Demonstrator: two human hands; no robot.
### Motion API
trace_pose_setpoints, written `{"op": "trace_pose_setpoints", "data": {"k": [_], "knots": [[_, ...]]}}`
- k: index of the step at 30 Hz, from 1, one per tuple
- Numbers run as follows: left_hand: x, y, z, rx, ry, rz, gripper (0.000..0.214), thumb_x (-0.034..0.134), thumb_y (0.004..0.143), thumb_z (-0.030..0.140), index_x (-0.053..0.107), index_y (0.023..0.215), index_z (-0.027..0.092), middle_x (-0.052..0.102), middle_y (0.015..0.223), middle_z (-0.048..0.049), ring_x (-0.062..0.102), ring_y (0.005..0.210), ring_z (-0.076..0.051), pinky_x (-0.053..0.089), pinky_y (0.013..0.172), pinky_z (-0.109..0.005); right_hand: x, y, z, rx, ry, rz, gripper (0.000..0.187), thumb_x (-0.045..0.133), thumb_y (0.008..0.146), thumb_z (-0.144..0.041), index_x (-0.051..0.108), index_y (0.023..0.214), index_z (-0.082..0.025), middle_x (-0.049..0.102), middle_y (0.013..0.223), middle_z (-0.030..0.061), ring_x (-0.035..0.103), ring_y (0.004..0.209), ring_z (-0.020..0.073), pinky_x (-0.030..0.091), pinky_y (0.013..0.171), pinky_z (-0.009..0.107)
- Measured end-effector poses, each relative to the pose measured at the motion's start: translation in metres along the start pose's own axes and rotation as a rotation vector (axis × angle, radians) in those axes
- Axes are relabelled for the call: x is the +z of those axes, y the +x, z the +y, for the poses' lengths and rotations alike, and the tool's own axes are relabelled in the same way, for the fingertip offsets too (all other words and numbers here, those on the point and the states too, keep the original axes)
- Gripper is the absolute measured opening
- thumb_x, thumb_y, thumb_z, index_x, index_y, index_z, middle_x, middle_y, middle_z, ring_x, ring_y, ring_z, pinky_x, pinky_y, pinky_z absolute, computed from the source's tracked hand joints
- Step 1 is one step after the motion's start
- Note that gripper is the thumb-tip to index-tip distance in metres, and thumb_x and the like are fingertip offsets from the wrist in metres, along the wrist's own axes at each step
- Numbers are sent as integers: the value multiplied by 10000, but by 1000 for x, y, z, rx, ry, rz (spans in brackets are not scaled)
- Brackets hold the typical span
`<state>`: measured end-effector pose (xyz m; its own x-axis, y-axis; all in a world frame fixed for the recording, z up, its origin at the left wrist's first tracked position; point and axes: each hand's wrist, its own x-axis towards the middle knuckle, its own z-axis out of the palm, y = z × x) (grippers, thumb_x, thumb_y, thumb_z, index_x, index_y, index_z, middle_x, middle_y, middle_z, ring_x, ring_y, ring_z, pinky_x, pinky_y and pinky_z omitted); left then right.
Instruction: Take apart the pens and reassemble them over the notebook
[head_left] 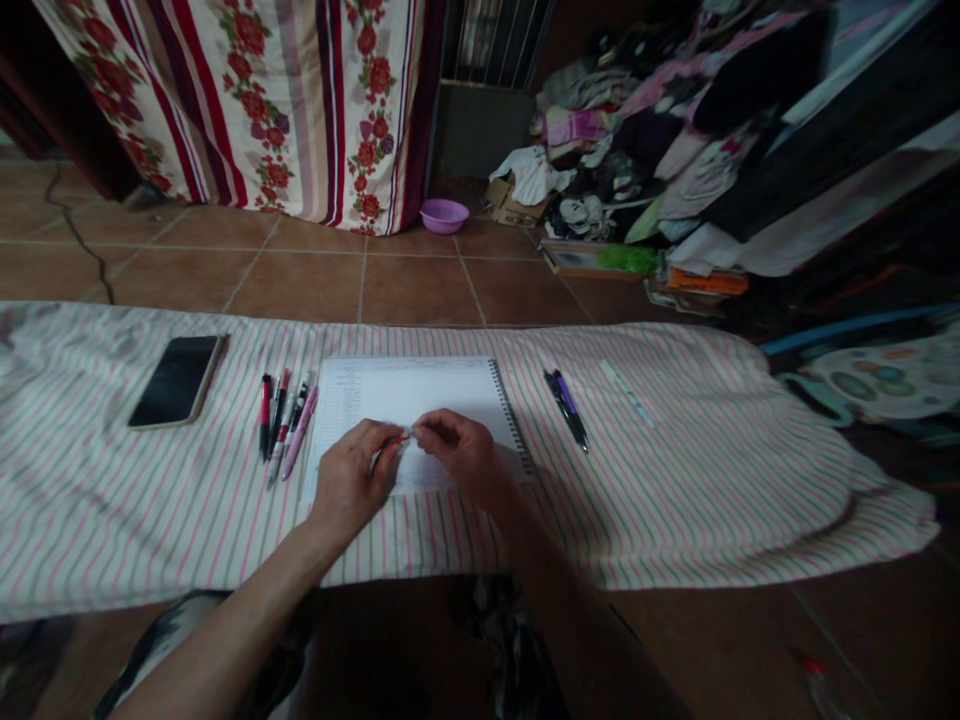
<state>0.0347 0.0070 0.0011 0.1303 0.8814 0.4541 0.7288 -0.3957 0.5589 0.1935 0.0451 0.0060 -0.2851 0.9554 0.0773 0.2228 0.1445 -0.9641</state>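
Observation:
Over a spiral notebook (427, 385), both hands meet at a thin red pen (403, 438), mostly hidden by the fingers. My left hand (356, 465) is closed around its body. Thumb and fingertips of my right hand (459, 450) pinch at the small greyish tip end; whether that piece is separate from the body I cannot tell. The notebook lies open on a white page with faint printed lines along its left and top, its coil on the right. Left of it lie several pens (285, 425). To the right are dark and purple pens (568, 408) and a pale slim pen (628, 393).
A striped cloth (712, 470) covers the low table. A phone (176, 382) lies at the left. Beyond are a tiled floor (300, 275), a floral curtain (300, 100), a purple basin (444, 216) and a heap of clothes (622, 150). A patterned chair (877, 375) stands at the right.

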Motion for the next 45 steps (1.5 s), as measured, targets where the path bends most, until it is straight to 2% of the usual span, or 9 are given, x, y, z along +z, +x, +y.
{"op": "trace_pose_setpoints", "data": {"k": [6,14,21,29,35,39,40,43,45], "knots": [[0,1,-1,82,115,25,178,449,874,244,597,941,171,644,860,-64,583,803,-176,479,717,-298,3,0,2,82,180,-24,177,641,701,-346,599,771,-189,610,609,-31,567,549,91,485,564,218],[4,5,-3,155,183,83,168,474,859,221,598,956,159,642,874,-83,549,881,-217,461,785,-363,11,0,8,193,364,56,238,674,678,-379,590,773,-178,681,644,6,656,589,134,544,619,273],[12,4,-10,157,151,62,170,469,859,214,599,957,167,648,869,-84,556,864,-211,462,764,-364,14,0,13,187,303,74,226,663,689,-375,587,770,-179,675,650,10,661,612,142,552,644,280],[18,-1,-11,155,172,44,347,476,860,206,481,1205,173,668,899,-79,563,937,-223,440,810,-370,10,-1,17,214,280,76,236,715,609,-315,572,747,-187,645,597,-22,619,548,119,519,576,245],[13,-1,-7,153,136,103,319,510,833,204,517,1150,176,618,1039,-105,507,1066,-245,421,892,-399,12,-1,18,220,312,126,240,698,626,-337,568,751,-179,653,588,-11,621,534,125,520,573,255],[8,-12,3,-62,-72,223,127,519,824,245,591,904,178,610,856,-68,556,839,-191,462,763,-341,9,4,22,252,319,193,284,722,605,-370,585,747,-166,666,600,10,636,543,136,530,576,262],[9,-15,6,-157,-175,185,124,508,832,269,594,846,181,599,781,-46,553,733,-163,467,686,-308,8,5,23,256,330,206,300,729,595,-383,588,745,-164,670,604,14,639,543,139,534,577,267],[15,-21,15,-514,-693,0,215,504,839,367,589,873,172,590,660,1,491,489,-91,420,474,-230,9,6,22,250,359,210,321,736,586,-408,593,738,-164,669,600,14,638,539,143,539,580,275],[18,-18,20,-729,-1095,3,299,559,803,400,557,993,168,618,675,4,479,430,-71,371,387,-196,13,5,19,237,349,179,296,725,610,-397,594,746,-169,671,607,13,638,549,142,536,584,269]]}}
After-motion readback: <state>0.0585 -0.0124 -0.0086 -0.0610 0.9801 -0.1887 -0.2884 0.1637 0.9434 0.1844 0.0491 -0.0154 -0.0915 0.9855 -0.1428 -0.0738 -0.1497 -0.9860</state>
